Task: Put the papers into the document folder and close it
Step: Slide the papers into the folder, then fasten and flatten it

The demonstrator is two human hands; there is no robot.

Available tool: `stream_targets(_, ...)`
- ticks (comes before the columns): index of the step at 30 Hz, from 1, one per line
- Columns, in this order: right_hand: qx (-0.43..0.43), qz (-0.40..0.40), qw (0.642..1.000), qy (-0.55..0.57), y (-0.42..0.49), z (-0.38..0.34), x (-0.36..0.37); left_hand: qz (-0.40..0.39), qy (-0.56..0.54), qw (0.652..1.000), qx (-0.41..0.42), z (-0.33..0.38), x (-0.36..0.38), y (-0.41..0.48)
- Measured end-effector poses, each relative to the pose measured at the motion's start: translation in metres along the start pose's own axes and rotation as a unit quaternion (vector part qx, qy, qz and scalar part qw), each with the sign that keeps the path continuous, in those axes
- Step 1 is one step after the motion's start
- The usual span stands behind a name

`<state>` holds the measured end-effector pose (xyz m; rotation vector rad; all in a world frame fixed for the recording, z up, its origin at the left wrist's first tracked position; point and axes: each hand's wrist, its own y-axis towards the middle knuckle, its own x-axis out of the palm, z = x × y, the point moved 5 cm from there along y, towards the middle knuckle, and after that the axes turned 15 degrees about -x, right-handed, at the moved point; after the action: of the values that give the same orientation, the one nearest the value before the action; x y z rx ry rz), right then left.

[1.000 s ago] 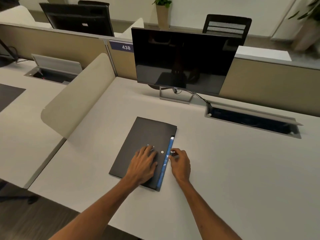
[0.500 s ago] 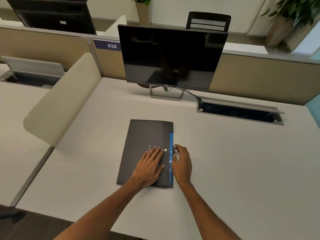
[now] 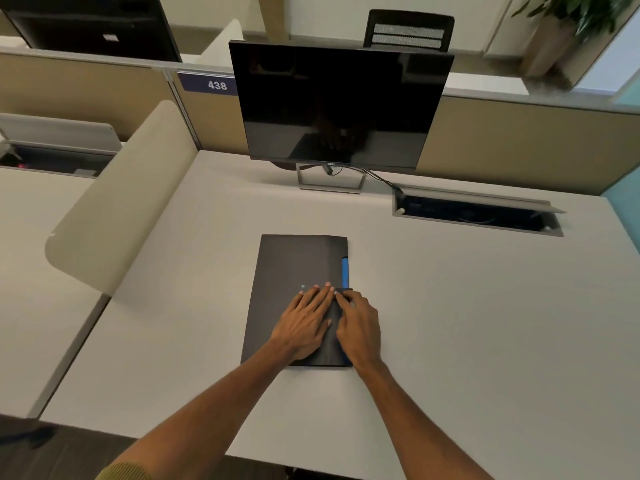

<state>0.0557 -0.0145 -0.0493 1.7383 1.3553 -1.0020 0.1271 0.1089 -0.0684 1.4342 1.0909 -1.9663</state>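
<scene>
Head view: desk [image 3: 450, 306] wide underneath, dark document folder [image 3: 294, 265] flat beneath both palms. Left hand [image 3: 304, 323] spread, fingers apart, pinning the cover. Right hand [image 3: 360, 327] curls fingertips onto the flap beside a blue strip [image 3: 345, 271]. Looks thin, light, bendy; best taken at that edge.

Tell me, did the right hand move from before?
Yes. The right hand slid left onto the document folder, covering the lower part of its blue strip, and now touches the left hand.
</scene>
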Motion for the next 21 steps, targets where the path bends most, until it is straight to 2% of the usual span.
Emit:
stream_targets(8, -0.031, -0.048, 0.998, -0.029, 0.008, -0.003, 0.004, -0.019, 0.039, 0.999, -0.004, -0.012, 0.009, -0.005)
stream_targets(10, -0.056, -0.065, 0.995, -0.049, 0.014, 0.012, -0.005, -0.009, 0.033, 0.999, -0.019, 0.003, 0.005, 0.004)
stream_targets(21, -0.037, -0.080, 0.995, -0.052, 0.021, 0.009, -0.002, -0.020, 0.041, 0.998, -0.036, 0.003, 0.002, 0.003)
